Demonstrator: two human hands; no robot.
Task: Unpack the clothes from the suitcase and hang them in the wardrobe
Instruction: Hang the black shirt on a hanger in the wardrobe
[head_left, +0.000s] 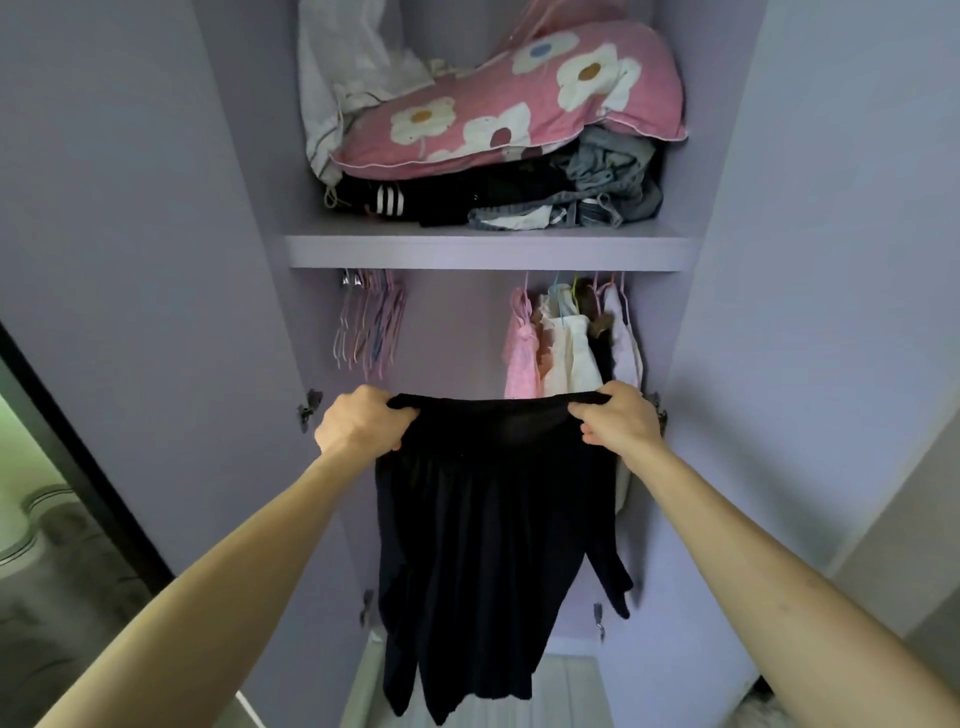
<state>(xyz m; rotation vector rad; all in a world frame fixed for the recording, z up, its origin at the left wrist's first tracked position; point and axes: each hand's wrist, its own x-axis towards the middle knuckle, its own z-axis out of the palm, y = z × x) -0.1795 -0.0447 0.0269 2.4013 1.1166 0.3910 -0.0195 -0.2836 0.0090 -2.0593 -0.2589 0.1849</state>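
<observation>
A black garment (483, 540) with an elastic waistband hangs spread out in front of the open lilac wardrobe (483, 252). My left hand (363, 421) grips the waistband's left end and my right hand (618, 415) grips its right end, stretching it flat. Behind it, under the shelf, several empty pink hangers (370, 322) hang at the left of the rail. Several hung clothes (566, 343), pink, cream and white, fill the right of the rail. The suitcase is out of view.
The upper shelf holds a pink flowered pillow (519, 104), a white bag (343, 78) and a pile of dark and denim clothes (545, 197). Both wardrobe doors (130, 260) stand open at my sides. A white surface (566, 686) lies at the wardrobe's bottom.
</observation>
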